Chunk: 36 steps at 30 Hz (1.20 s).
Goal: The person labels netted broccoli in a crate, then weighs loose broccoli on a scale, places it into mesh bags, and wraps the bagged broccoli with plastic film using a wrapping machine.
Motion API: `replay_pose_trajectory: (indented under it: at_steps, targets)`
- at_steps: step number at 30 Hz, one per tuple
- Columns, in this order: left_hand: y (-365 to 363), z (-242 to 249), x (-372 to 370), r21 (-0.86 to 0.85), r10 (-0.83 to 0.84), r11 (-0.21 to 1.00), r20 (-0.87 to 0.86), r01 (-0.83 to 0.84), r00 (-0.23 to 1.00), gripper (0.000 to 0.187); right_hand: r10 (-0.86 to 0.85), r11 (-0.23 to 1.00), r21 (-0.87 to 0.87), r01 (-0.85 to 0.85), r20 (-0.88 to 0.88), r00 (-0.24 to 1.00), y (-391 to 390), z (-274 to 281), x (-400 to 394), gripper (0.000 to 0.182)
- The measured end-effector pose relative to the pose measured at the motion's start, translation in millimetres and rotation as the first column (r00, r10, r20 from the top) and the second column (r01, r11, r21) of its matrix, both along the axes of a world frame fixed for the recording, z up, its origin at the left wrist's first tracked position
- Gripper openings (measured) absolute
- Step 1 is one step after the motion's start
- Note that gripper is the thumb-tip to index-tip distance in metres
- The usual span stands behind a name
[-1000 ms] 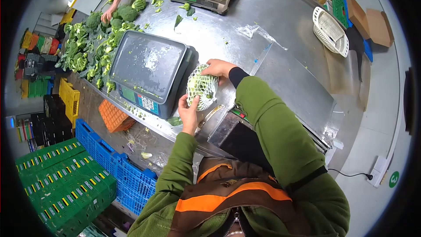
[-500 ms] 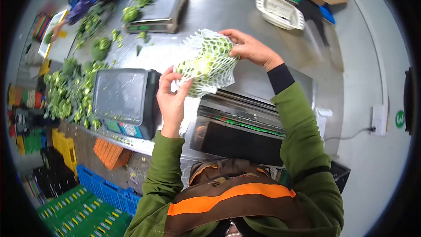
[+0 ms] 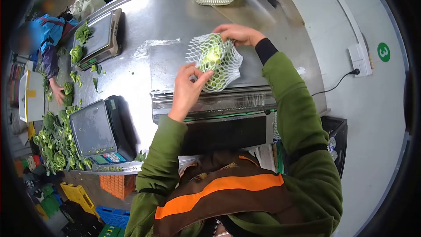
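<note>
Between my hands is a head of broccoli in a white foam net, its pale green stem side facing up through the mesh. My left hand pinches the net's lower left edge between thumb and fingers. At the upper right, my right hand grips the net, with some fingertips hidden behind it. The bundle is held above a metal film-wrapping machine, which has a black front plate.
A digital scale stands left, beside piled broccoli. Farther back, another scale bears broccoli pieces. A white basket sits at the far edge. A co-worker's hand touches broccoli at left. A black crate is at right.
My view has turned right, so the scales and basket appear farther left. Both hands still hold the netted broccoli, now above the wrapping machine's back edge. The co-worker's hand now touches broccoli on the table.
</note>
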<state>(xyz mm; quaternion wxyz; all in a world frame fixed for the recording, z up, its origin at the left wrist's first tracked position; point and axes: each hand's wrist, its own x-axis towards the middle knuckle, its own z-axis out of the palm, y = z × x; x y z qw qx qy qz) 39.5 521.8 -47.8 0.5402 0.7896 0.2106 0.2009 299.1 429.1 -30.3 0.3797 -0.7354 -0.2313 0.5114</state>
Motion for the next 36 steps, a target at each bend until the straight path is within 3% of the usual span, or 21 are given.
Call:
replay_pose_trajectory:
  at_steps: [3, 5, 7, 9, 11, 12, 13, 15, 17, 19, 20, 21, 22, 23, 25, 27, 29, 31, 32, 33, 36]
  targets:
    - [-18, -2, 7, -0.061, 0.009, 0.998, -0.101, -0.015, 0.995, 0.039, 0.040, 0.999, -0.023, -0.038, 0.067, 0.997, 4, -1, 1, 0.049]
    - [-28, -1, 9, 0.008, 0.012, 1.000, -0.075, -0.011, 0.997, 0.040, 0.040, 0.999, -0.018, -0.039, 0.086, 0.995, 1, -8, 2, 0.052]
    - [-33, -5, 11, -0.023, 0.043, 0.999, -0.118, -0.046, 0.992, 0.039, 0.025, 0.985, 0.170, -0.021, -0.021, 0.999, -4, -20, 4, 0.048]
    - [-31, 2, 6, -0.019, 0.045, 0.999, -0.151, -0.048, 0.988, 0.039, -0.021, 0.972, 0.234, 0.021, -0.002, 1.000, -19, -13, -4, 0.048]
    - [-23, 20, -1, -0.233, -0.040, 0.972, -0.224, -0.014, 0.974, 0.047, -0.056, 0.953, 0.299, 0.049, 0.015, 0.998, -37, -10, -17, 0.048]
    - [-14, 8, -4, -0.056, -0.038, 0.998, -0.148, 0.030, 0.988, 0.052, -0.172, 0.930, 0.350, 0.110, 0.152, 0.973, -50, -10, -21, 0.049]
    - [-1, 0, -14, -0.053, -0.031, 0.998, -0.147, 0.024, 0.989, 0.052, -0.287, 0.900, 0.406, 0.159, 0.277, 0.917, -65, -9, -26, 0.049]
    - [23, 9, -36, -0.248, -0.027, 0.969, -0.052, 0.013, 0.998, 0.042, -0.341, 0.868, 0.471, 0.157, 0.337, 0.877, -111, -5, -42, 0.039]
    - [67, 1, -73, -0.092, -0.014, 0.996, -0.190, -0.004, 0.982, 0.023, -0.221, 0.958, 0.267, 0.105, 0.451, 0.865, -171, -6, -64, 0.026]
    - [75, 21, -100, 0.300, 0.079, 0.954, -0.322, 0.022, 0.943, 0.009, -0.030, 0.997, -0.018, 0.070, 0.773, 0.633, -209, 1, -102, 0.018]
    - [83, 9, -112, 0.468, 0.026, 0.875, -0.305, 0.125, 0.952, 0.006, -0.022, 0.998, -0.020, 0.057, 0.768, 0.640, -219, -4, -110, 0.018]
    - [83, 1, -116, 0.466, 0.035, 0.876, -0.311, 0.120, 0.950, 0.006, 0.039, 0.998, -0.003, -0.067, 0.840, 0.540, -227, -14, -116, 0.018]
    - [85, -6, -115, 0.565, -0.092, 0.790, -0.272, 0.237, 0.958, 0.008, 0.082, 0.982, 0.000, -0.191, 0.903, 0.422, -231, -21, -118, 0.018]
    - [87, -9, -113, 0.659, -0.225, 0.674, -0.247, 0.334, 0.942, 0.010, 0.083, 0.980, 0.001, -0.197, 0.903, 0.421, -226, -24, -120, 0.018]
    - [83, -9, -99, 0.676, -0.280, 0.649, -0.215, 0.349, 0.936, 0.013, 0.069, 0.942, 0.043, -0.332, 0.946, 0.317, -205, -27, -125, 0.019]
    - [78, -7, -88, 0.704, -0.463, 0.531, -0.226, 0.472, 0.857, 0.019, 0.053, 0.921, 0.069, -0.382, 0.952, 0.301, -193, -29, -132, 0.019]
    - [74, -14, -86, 0.689, -0.523, 0.518, -0.212, 0.506, 0.825, 0.018, -0.032, 0.862, 0.179, -0.474, 0.953, 0.302, -189, -33, -139, 0.016]
    - [67, -20, -95, 0.530, -0.539, 0.666, -0.144, 0.525, 0.830, 0.012, -0.135, 0.914, 0.319, -0.251, 0.822, 0.553, -204, -27, -156, 0.011]
    - [58, -1, -106, 0.248, -0.545, 0.760, -0.261, 0.601, 0.797, 0.009, -0.100, 0.967, 0.252, -0.024, 0.467, 0.879, -215, -4, -165, 0.011]
    - [51, 32, -119, -0.060, -0.575, 0.800, -0.364, 0.598, 0.733, 0.006, -0.040, 0.972, 0.234, -0.030, 0.288, 0.957, -225, 20, -166, 0.013]
    - [57, 112, -118, -0.067, -0.686, 0.726, -0.127, 0.684, 0.716, 0.009, 0.200, 0.923, 0.263, -0.281, 0.294, 0.934, -219, 105, -139, 0.012]
